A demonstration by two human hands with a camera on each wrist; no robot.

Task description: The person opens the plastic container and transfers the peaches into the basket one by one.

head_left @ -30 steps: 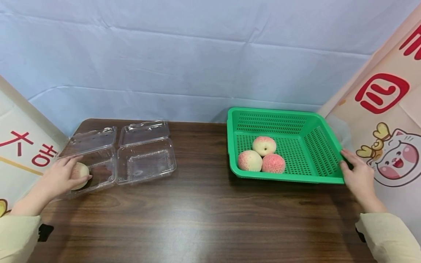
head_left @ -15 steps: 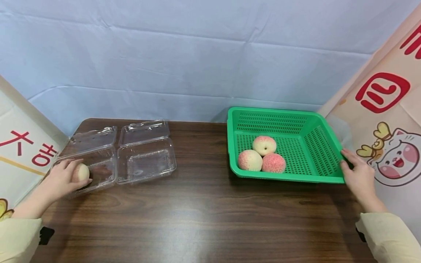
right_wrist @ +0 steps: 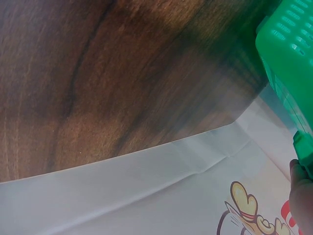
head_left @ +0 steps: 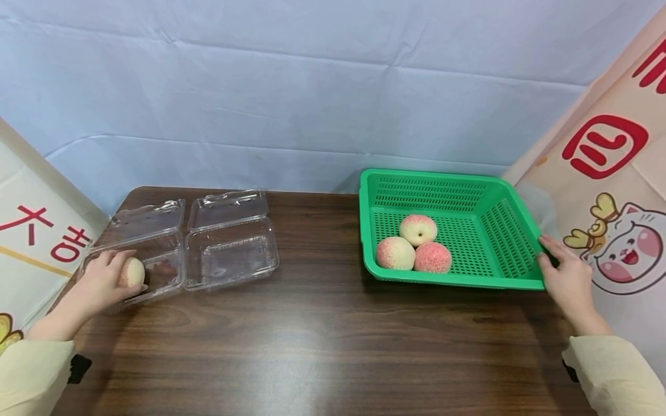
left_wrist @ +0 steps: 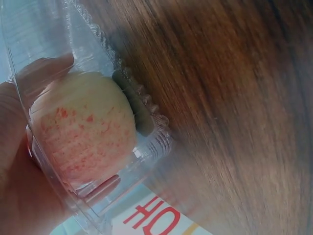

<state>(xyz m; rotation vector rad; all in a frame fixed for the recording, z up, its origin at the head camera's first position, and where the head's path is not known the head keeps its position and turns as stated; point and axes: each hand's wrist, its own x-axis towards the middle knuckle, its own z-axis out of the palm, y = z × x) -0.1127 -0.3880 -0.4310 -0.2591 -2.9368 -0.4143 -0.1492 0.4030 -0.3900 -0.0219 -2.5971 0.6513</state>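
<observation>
My left hand [head_left: 100, 283] holds a pale peach [head_left: 132, 273] with pink speckles inside the left clear plastic container [head_left: 179, 263]. Through the container's wall in the left wrist view, fingers curl around the peach [left_wrist: 88, 127]. That container's lid [head_left: 148, 222] is folded back. On the far right my right hand [head_left: 569, 281] grips the right rim of a green plastic basket [head_left: 499, 283]; only part of this hand [right_wrist: 302, 196] shows in the right wrist view. Three more peaches lie grouped in the basket's left part, among them a pinker peach [head_left: 433, 258].
A second clear container [head_left: 236, 260], lid folded back, sits right beside the first. Both rest on a dark wooden table [head_left: 312, 323]. A pale blue cloth [head_left: 291, 104] hangs behind, and printed sheets [head_left: 624, 231] stand at either side.
My left hand has shifted slightly to the right with the peach, staying within the left container. My right hand, the basket and its peaches look unmoved.
</observation>
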